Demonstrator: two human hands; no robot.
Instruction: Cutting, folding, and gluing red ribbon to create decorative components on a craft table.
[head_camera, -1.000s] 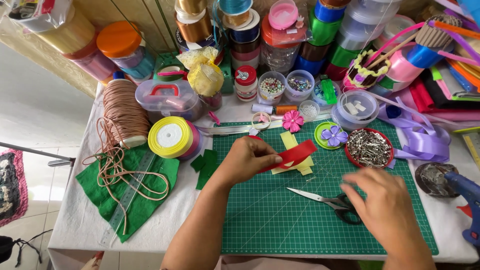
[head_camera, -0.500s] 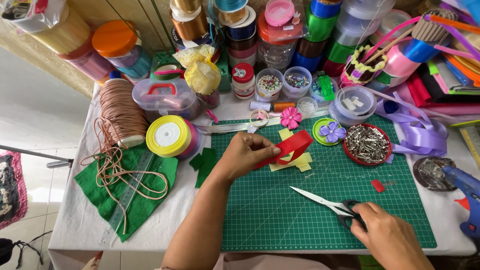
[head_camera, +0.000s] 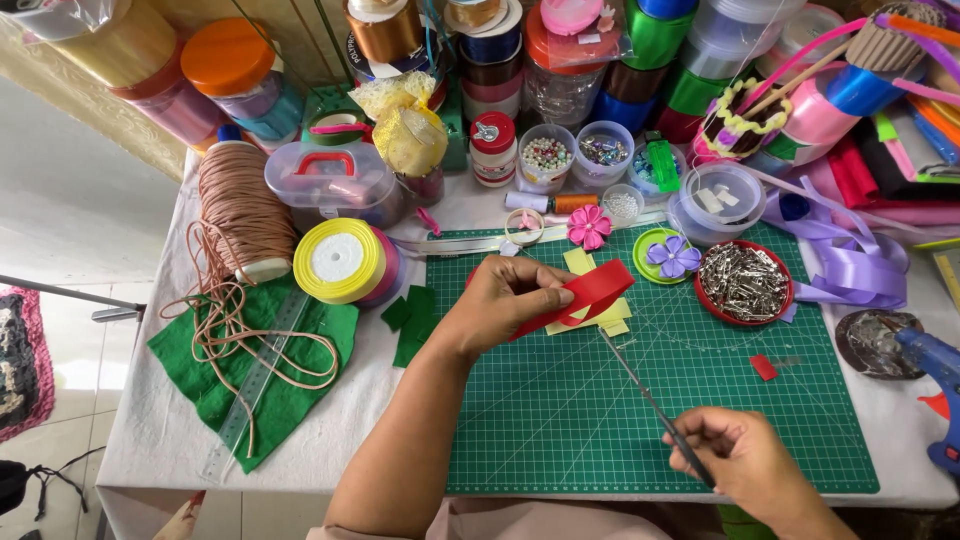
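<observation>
My left hand (head_camera: 500, 300) pinches a red ribbon (head_camera: 585, 292) strip over the green cutting mat (head_camera: 620, 420). My right hand (head_camera: 745, 462) grips scissors (head_camera: 650, 400), tips just below the ribbon, approx. One small red offcut (head_camera: 763, 367) lies on the mat; yellow pieces (head_camera: 590, 315) sit under the ribbon. Judged: cutting stage, strip not yet folded or assembled.

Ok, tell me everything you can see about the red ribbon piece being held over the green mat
The red ribbon strip is a short, flat band of smooth, slightly glossy fabric, plain bright red. The left hand pinches one end, and it looks folded over there; the free end angles up to the right. It hangs above the green gridded cutting mat and some yellow paper pieces. The tip of the thin scissors, held in the right hand, reaches just below it; contact is unclear.
</observation>
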